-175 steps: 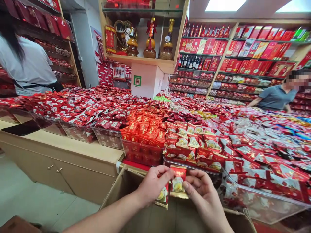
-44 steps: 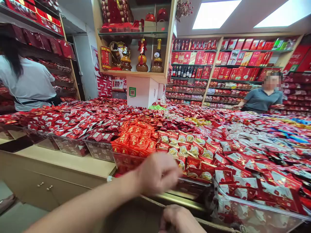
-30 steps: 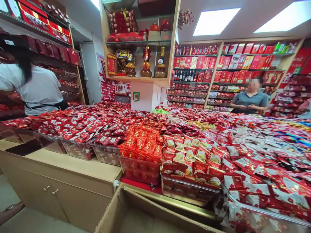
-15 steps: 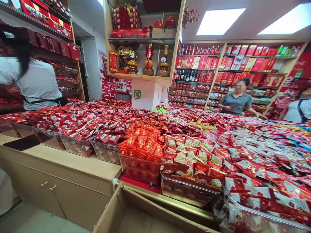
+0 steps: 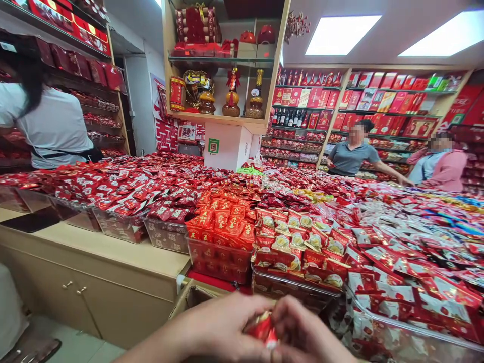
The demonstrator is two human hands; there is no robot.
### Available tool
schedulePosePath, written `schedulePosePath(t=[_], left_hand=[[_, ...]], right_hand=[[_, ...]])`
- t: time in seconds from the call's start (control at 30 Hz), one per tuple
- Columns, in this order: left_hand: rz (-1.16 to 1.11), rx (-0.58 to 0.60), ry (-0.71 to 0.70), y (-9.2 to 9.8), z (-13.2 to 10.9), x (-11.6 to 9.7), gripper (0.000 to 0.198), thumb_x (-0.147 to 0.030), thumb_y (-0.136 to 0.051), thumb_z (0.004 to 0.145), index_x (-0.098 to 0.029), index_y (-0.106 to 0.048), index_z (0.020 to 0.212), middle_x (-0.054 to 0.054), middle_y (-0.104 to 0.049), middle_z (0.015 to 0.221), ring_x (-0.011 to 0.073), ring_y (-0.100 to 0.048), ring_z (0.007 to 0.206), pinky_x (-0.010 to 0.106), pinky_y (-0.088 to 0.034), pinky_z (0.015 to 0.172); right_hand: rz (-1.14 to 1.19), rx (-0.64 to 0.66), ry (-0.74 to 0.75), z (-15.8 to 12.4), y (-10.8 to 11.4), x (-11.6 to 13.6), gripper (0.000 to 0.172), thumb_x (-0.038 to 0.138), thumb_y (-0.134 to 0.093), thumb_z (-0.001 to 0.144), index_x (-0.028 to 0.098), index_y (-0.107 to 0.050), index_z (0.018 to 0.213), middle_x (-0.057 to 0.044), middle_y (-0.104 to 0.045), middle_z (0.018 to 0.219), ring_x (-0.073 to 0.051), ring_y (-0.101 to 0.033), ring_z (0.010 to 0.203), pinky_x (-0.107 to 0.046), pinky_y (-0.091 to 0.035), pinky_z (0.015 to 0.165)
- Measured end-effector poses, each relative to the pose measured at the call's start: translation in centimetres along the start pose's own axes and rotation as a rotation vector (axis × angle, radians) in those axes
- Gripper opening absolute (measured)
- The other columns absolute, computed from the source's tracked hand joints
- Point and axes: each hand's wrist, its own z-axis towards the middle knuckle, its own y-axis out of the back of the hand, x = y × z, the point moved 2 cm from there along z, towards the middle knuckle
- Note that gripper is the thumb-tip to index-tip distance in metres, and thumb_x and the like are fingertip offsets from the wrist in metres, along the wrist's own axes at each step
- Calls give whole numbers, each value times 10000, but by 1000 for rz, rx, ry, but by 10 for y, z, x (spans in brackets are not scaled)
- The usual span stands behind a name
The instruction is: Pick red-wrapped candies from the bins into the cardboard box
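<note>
Both of my hands have come together low in the middle of the view, over the cardboard box [image 5: 196,295]. Between them is a small red wrapped candy packet [image 5: 263,327], perhaps more than one. My left hand [image 5: 223,320] is closed around it from the left. My right hand [image 5: 308,330] curls against it from the other side. Fingers hide much of the wrapper. Just beyond are a clear bin of red packets with gold writing [image 5: 221,224] and a clear bin of durian-print packets [image 5: 298,242].
More clear bins [image 5: 123,227] heaped with red packets line the counter [image 5: 151,267]. Red-and-white packets [image 5: 416,297] fill a bin at right. A shelf cabinet [image 5: 223,118] rises behind. One person [image 5: 56,116] stands left, two others [image 5: 351,151] far right.
My hands have entered from below with the red packet and now cover most of the box. At far right, the person in pink has turned and shifted left. The view moved slightly.
</note>
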Motion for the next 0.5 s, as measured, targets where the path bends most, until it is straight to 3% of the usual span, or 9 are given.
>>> schedulePosePath(t=[0.07, 0.13, 0.27, 0.4, 0.5], left_hand=[[-227, -126, -24, 4, 15, -10, 268, -395, -602, 691, -168, -615, 833, -19, -570, 668, 119, -490, 583, 194, -362, 523], [-449, -169, 16, 0, 30, -10, 288, -396, -589, 700, -135, -601, 820, -15, -539, 620, 108, -473, 539, 211, -385, 527], [-669, -250, 68, -17, 46, 9, 335, -415, -591, 690, -104, -583, 815, 13, -552, 630, 114, -488, 521, 263, -432, 535], [-686, -342, 81, -28, 43, 29, 278, -368, -615, 679, -101, -574, 743, 9, -555, 619, 115, -494, 549, 237, -405, 532], [-706, -418, 1, -27, 39, 32, 184, -304, -578, 706, -125, -552, 743, 3, -569, 654, 109, -508, 594, 220, -404, 568]], right_hand=[[225, -158, 45, 1, 19, 8, 291, 345, -648, 707, 195, -444, 852, -2, -580, 755, -137, -561, 714, -235, -441, 626], [403, -284, 56, 0, 29, 9, 312, 346, -658, 709, 192, -452, 886, 0, -583, 761, -123, -555, 710, -233, -440, 646], [572, -371, 23, 1, 24, -6, 323, 341, -713, 658, 178, -504, 842, -5, -604, 744, -117, -565, 686, -230, -448, 645], [554, -345, 12, 4, 5, -26, 359, 395, -728, 611, 171, -537, 818, -31, -610, 770, -143, -578, 694, -250, -471, 626], [262, -295, 19, -2, 7, -30, 312, 419, -649, 688, 167, -555, 847, -53, -614, 769, -162, -578, 680, -257, -474, 589]])
